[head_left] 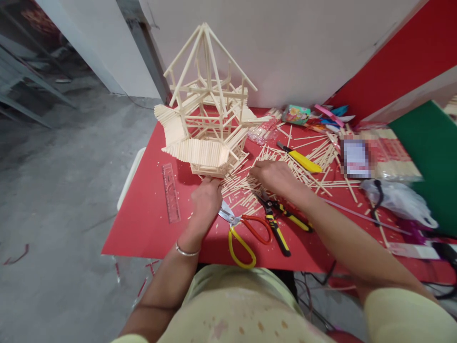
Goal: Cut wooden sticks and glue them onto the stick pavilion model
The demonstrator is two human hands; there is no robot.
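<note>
Standing about 11 o'clock: stick house (209,89), lower roof (196,151) slatted | top frame (214,70) bare, seemingly unfinished | hands (208,195) (273,175): grip unclear

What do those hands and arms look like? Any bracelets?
The left hand and right hand wear no gloves. A thin, silvery bangle circles the left wrist; none shows on the right. Pale yellow sleeves are short, leaving the forearms bare.

Grey floor (64,186) — pale wall (278,47)
</note>
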